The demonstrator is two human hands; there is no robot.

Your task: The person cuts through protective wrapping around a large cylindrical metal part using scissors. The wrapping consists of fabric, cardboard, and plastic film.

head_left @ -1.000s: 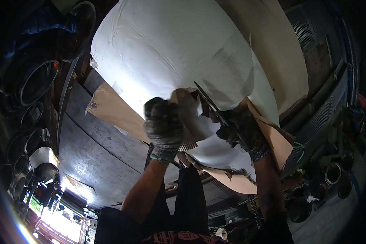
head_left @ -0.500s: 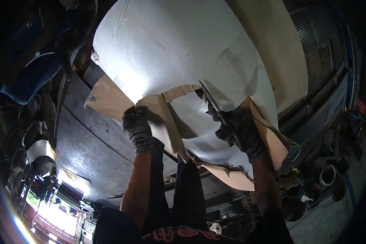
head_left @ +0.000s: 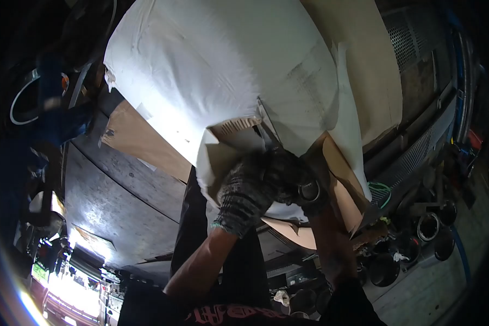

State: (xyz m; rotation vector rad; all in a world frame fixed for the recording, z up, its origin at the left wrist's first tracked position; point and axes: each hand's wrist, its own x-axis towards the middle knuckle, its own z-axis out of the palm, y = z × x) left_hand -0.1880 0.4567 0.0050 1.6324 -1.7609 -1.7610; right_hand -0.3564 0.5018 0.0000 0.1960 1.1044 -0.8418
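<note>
A pair of scissors points away from me, its blades at the cut edge of a large white sheet. My right hand, in a dark work glove, is closed on the handles, and one ring handle shows at its side. Also gloved, my left hand is curled against the right hand at the scissors; its fingertips are partly hidden. A torn flap of corrugated cardboard stands up just beyond the left hand. Another brown cardboard flap rises to the right of my right hand.
A brown cardboard piece lies at the left over dark metal plates. Beyond the white sheet at the right is a tan sheet, with perforated metal behind it. Round pipe ends sit at the lower right.
My left hand has let go of the corrugated cardboard and moved right to meet my right hand at the scissors. My right hand has shifted slightly left, and the view has moved a little.
</note>
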